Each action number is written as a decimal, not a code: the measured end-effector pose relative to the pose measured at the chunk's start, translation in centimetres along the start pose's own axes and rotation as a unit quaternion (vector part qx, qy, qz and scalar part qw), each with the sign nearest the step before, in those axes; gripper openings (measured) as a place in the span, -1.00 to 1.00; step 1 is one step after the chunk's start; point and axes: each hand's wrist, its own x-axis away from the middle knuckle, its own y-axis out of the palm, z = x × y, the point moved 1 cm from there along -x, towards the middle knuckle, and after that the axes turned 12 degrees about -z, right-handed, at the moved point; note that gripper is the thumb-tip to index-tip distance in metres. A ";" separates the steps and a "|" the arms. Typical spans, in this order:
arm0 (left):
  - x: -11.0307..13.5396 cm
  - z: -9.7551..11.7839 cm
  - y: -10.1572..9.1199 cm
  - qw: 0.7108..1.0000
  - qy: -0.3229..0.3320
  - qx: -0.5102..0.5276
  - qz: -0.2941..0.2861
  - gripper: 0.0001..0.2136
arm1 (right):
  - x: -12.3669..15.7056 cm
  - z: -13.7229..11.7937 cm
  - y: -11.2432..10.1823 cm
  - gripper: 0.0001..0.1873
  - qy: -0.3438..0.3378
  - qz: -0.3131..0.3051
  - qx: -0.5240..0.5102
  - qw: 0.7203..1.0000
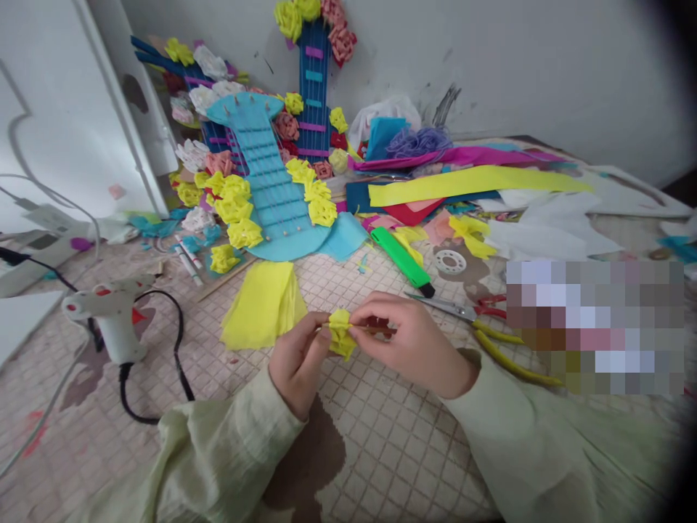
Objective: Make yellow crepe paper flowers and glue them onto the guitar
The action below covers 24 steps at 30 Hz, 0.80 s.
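Note:
Between my two hands is a small crumpled piece of yellow crepe paper (341,340), wrapped around a thin brown stick (380,330). My left hand (299,363) pinches the paper and the stick at the left side. From the right, my right hand (417,341) is closed at the paper's other edge, with the stick running under its fingers. A stack of flat yellow paper sheets (264,305) lies just beyond my left hand. Past my right hand are a green utility knife (400,258) and scissors (449,306).
A white glue gun (117,319) with a black cord stands at left. Behind the hands, a light-blue guitar-like board (272,174) leans among paper flowers. Paper strips (479,183) pile up at back right. Yellow-handled pliers (506,356) and a white spool (449,262) lie at right.

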 end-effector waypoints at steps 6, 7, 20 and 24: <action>-0.1 0.7 0.1 1.000 -0.010 0.015 -0.020 -0.88 | 0.2 -0.2 0.0 -0.92 0.004 0.005 0.006 1.000; -0.1 0.8 0.1 0.999 -0.019 0.022 -0.021 -0.85 | 0.2 -0.3 -0.1 -0.92 0.006 0.006 0.007 1.000; -0.3 0.4 0.1 0.998 -0.031 0.050 -0.028 -0.80 | 0.2 -0.5 -0.2 -0.91 0.030 0.012 0.006 0.999; -0.1 0.3 0.0 0.999 -0.019 0.032 -0.033 -0.80 | 0.3 -0.4 -0.3 -0.90 0.030 0.011 -0.008 0.999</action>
